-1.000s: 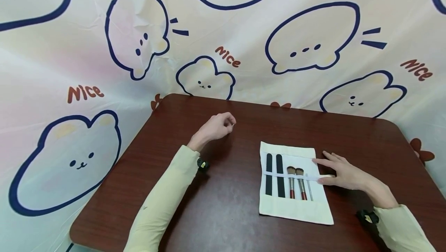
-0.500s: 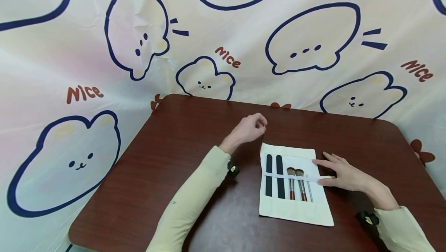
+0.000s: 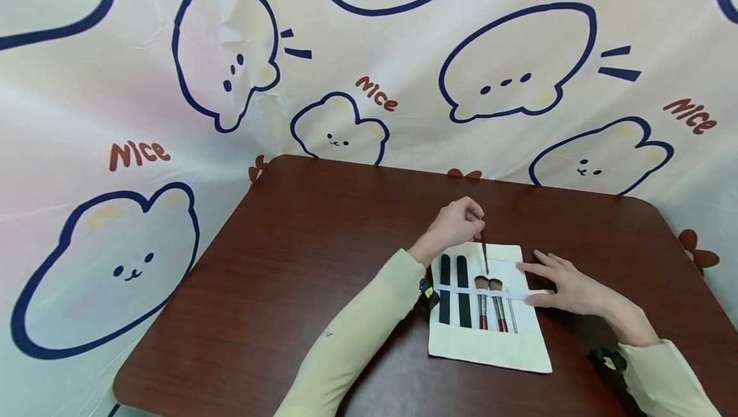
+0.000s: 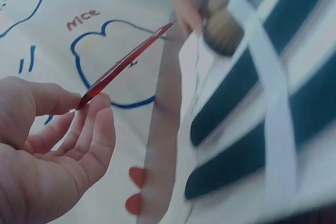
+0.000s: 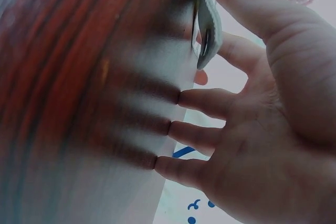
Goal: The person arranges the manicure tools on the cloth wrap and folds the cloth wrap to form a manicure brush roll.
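My left hand (image 3: pixel 455 223) pinches one end of a slim dark-red paintbrush (image 4: pixel 128 60) between thumb and fingertips; its other end points down over the upper part of a cream cloth brush roll (image 3: pixel 490 348). The brush's tip is too small to make out. Spread open, the roll holds two black flat strips (image 3: pixel 464 302), two fluffy brushes (image 3: pixel 482 305) and a thin pale stick (image 3: pixel 512 312) under a white elastic band (image 3: pixel 455 288). My right hand (image 3: pixel 576 286) lies with fingers spread, thumb and index finger touching the roll's right edge and the other fingertips on the table.
The brown wooden table (image 3: pixel 277 263) carries the roll to the right of its middle. Behind and to the left hangs a pale cloth backdrop (image 3: pixel 403 45) with cartoon outlines, close to the table's far edge.
My left hand has moved right across the table to above the roll's top edge, and the paintbrush it holds now shows plainly. The right hand and the roll have stayed in place.
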The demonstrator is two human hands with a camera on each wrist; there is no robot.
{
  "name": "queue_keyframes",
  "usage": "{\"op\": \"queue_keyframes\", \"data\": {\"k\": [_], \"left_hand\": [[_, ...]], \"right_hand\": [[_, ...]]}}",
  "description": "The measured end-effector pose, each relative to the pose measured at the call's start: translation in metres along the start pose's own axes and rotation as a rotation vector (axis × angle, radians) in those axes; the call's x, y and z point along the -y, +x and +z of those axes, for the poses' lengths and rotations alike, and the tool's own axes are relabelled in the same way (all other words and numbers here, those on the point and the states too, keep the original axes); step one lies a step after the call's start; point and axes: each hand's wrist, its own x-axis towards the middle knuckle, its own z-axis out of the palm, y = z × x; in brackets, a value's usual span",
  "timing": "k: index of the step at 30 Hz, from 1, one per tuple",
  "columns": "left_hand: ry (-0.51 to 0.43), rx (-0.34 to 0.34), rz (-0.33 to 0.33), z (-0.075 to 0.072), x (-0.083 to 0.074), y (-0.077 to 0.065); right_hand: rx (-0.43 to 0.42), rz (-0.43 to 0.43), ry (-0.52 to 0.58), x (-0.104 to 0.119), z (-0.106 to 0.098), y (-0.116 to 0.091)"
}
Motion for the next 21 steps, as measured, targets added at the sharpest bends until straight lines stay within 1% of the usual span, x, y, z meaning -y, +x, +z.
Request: {"op": "queue_keyframes", "data": {"k": [5, 10, 17, 21], "left_hand": [[0.009, 0.001, -0.014, 0.023, -0.003, -0.001], [0.056, 0.007, -0.033, 0.042, -0.006, 0.001], [0.091, -0.004, -0.093, 0.060, -0.007, 0.005], [0.117, -0.004, -0.101, 0.065, -0.006, 0.006]], "right_hand": [[-0.006, -0.013, -0.005, -0.001, 0.001, 0.000], [-0.006, -0.021, -0.008, -0.002, 0.001, -0.001], [-0.003, -0.013, -0.004, -0.004, 0.000, -0.001], [-0.002, -0.014, 0.003, -0.005, 0.001, 0.000]]}}
